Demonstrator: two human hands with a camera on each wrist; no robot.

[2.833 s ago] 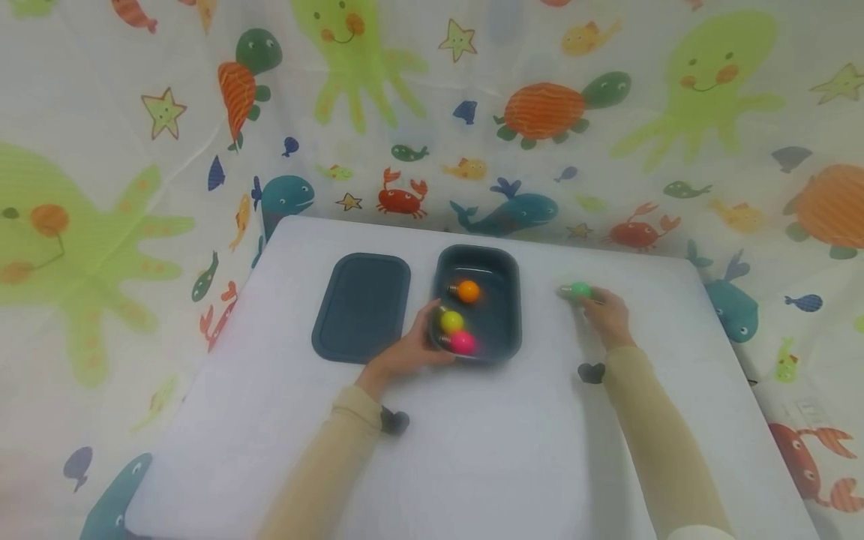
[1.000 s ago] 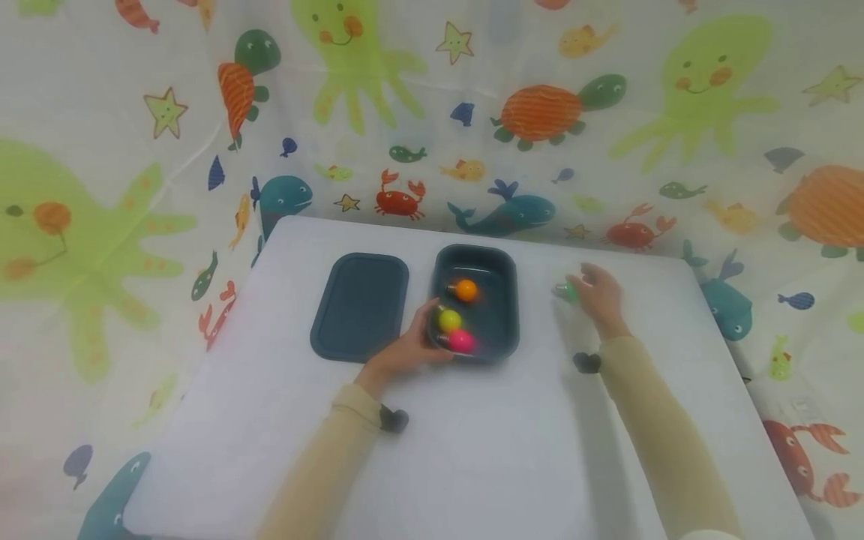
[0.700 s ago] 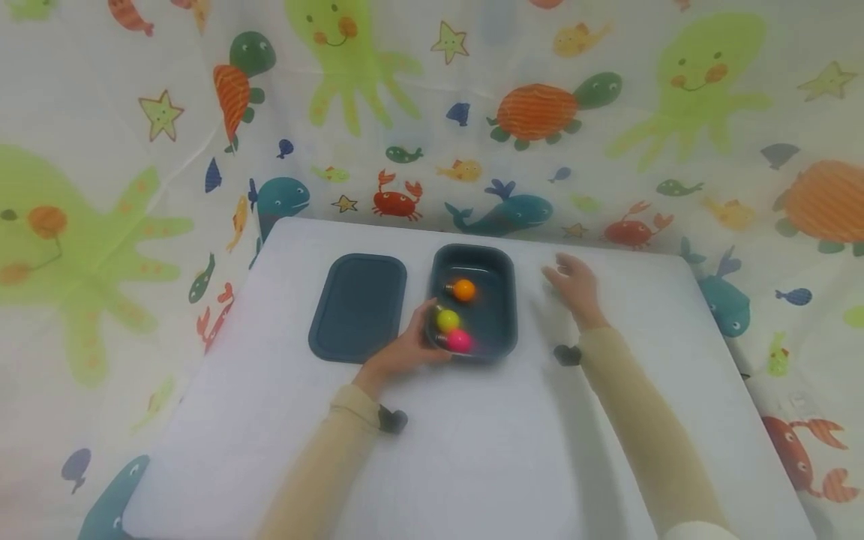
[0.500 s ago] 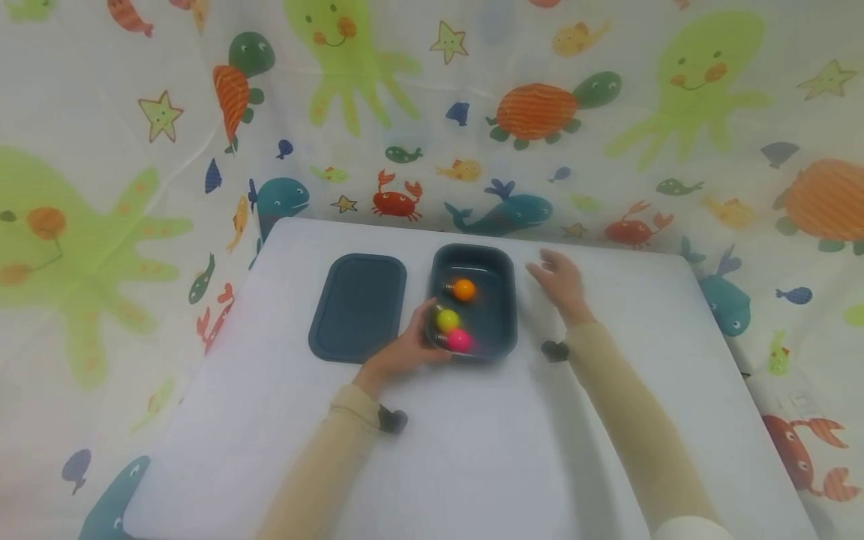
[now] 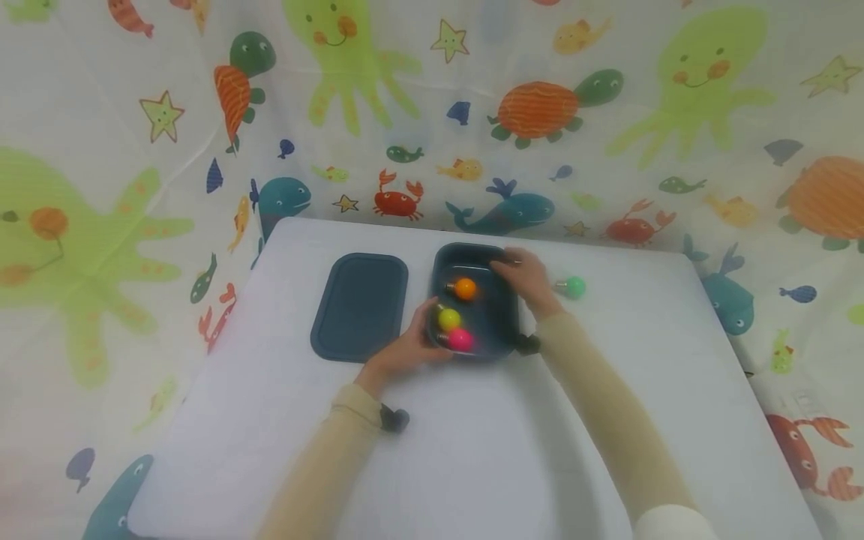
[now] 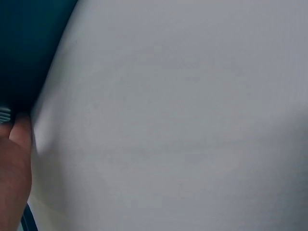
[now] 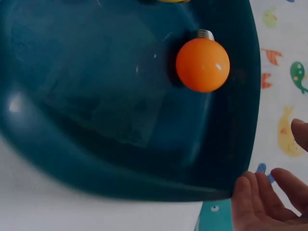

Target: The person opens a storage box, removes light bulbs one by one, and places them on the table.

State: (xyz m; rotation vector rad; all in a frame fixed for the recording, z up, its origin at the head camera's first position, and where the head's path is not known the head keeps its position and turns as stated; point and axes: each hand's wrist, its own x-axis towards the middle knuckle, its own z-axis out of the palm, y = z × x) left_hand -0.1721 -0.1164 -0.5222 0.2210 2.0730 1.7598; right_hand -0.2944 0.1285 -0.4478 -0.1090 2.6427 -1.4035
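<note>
A dark blue-grey plastic box (image 5: 496, 319) stands on the table, with an orange bulb (image 5: 466, 289), a yellow bulb (image 5: 449, 319) and a pink bulb (image 5: 461, 340) lying inside. My left hand (image 5: 401, 351) grips the box's near left corner, thumb along its near side. At the far right corner is my right hand (image 5: 529, 277); in the right wrist view its fingertips (image 7: 243, 185) lie right at the rim, thumb apart. The orange bulb (image 7: 202, 65) also shows there. Just right of that hand, a green bulb (image 5: 574, 287) lies on the tabletop.
A flat dark lid (image 5: 361, 307) lies left of the box on the white table (image 5: 466, 450). A curtain (image 5: 432, 112) printed with sea animals hangs along the table's back and sides.
My right hand has let go of the green bulb, leaving it on the table, and has moved left to the box's far right corner. The left hand stays at the box.
</note>
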